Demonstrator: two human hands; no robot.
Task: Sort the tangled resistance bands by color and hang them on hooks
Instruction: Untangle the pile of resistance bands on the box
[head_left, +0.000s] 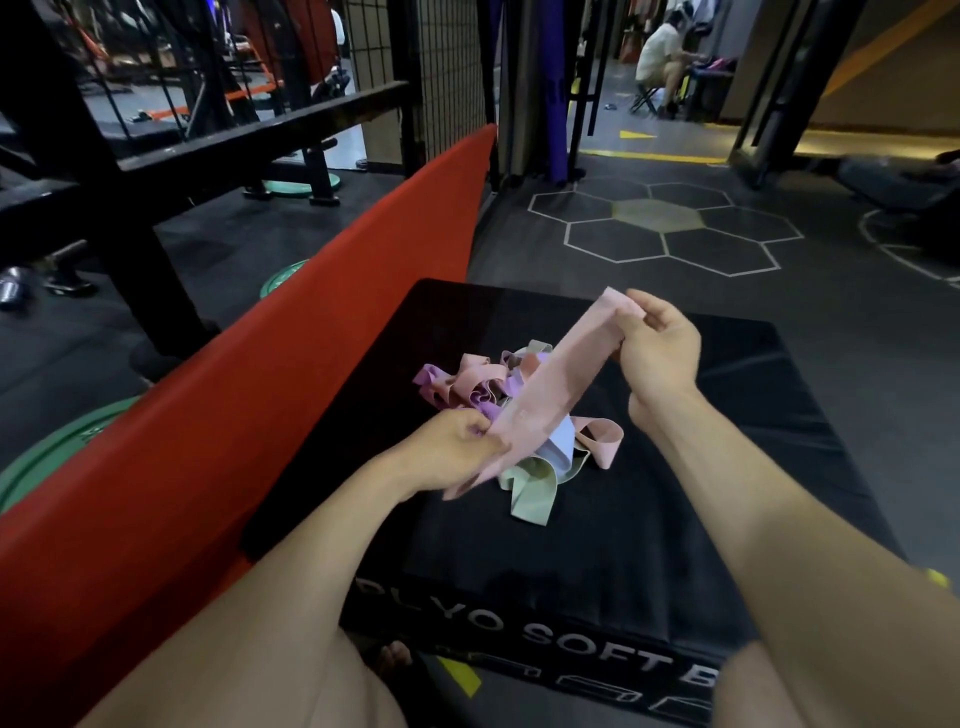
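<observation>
While both hands pinch it, the pink band (550, 395) is pulled flat above the pile (498, 415) on the black box (727, 415). Its long way runs from the left hand (457, 447) at 7 o'clock up to the right hand (657, 345) at 1 o'clock.

I saw matt, stretchy cloth bands (540, 410) on a black box (675, 467) of faintly glossy, smooth vinyl.

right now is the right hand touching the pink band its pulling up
Touching. The head view shows the right hand pinching the upper end of the pink band, while the left hand grips its lower end above the pile.
</observation>
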